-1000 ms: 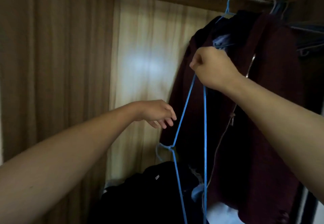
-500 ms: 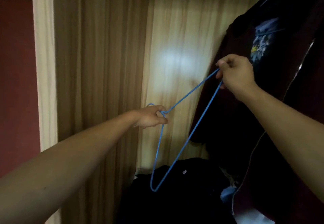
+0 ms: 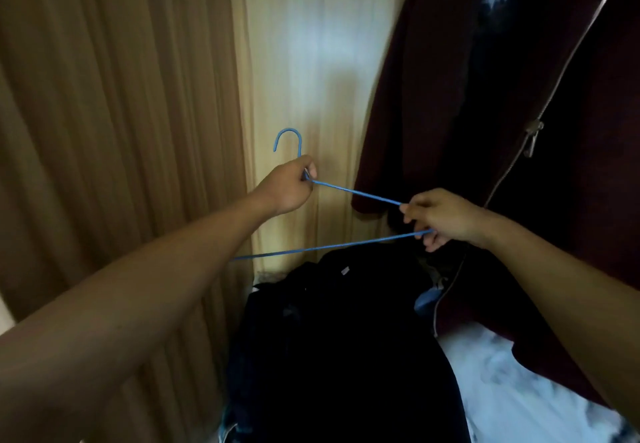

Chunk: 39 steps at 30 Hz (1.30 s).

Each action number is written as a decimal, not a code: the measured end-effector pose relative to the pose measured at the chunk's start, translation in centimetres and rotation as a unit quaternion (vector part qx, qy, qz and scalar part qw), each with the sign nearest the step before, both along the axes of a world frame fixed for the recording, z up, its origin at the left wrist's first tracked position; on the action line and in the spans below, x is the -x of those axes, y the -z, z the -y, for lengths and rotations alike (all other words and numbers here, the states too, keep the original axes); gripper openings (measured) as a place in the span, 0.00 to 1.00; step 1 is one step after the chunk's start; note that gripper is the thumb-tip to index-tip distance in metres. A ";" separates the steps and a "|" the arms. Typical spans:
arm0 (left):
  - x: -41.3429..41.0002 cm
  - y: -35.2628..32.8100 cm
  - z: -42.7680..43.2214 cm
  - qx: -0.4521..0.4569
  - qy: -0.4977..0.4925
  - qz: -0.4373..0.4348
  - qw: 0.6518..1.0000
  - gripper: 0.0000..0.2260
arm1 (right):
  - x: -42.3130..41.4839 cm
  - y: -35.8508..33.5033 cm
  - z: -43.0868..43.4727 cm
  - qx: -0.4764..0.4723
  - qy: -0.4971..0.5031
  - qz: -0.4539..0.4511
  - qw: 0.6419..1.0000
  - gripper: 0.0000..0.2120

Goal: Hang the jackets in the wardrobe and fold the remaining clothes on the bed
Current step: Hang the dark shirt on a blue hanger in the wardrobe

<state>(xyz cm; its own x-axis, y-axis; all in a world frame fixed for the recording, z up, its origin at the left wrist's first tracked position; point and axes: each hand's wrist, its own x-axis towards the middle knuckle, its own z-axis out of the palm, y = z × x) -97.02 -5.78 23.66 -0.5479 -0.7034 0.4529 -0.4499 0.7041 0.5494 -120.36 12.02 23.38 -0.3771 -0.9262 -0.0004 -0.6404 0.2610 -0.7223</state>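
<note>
You hold the thin blue wire hanger [image 3: 356, 193] by both ends inside the wood-grain wardrobe [image 3: 121, 96]. Your left hand [image 3: 287, 186] grips the twisted neck, fingers [image 3: 311, 168] curled tight round it, with the hook standing upright just above them. Your right hand [image 3: 445, 217] pinches the far shoulder corner where the upper wire and the lower bar meet. The hanger's long axis runs nearly level from left to right, and nothing hangs on it. The heap of soft black clothing [image 3: 346, 338] lies directly below the bar, between your forearms and nearer your right hand. Whether it holds a jacket, the dim light does not show. The dark maroon zip jacket [image 3: 433, 96] hangs just behind your right hand, its metal zip tab dangling. The wire looks slim and springy, so expect it to flex under a heavy garment.
</note>
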 end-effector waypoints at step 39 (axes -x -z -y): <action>4.8 3.1 -2.1 0.056 0.023 0.053 0.997 0.07 | 0.1 0.6 6.6 0.122 -0.002 -0.177 0.977 0.07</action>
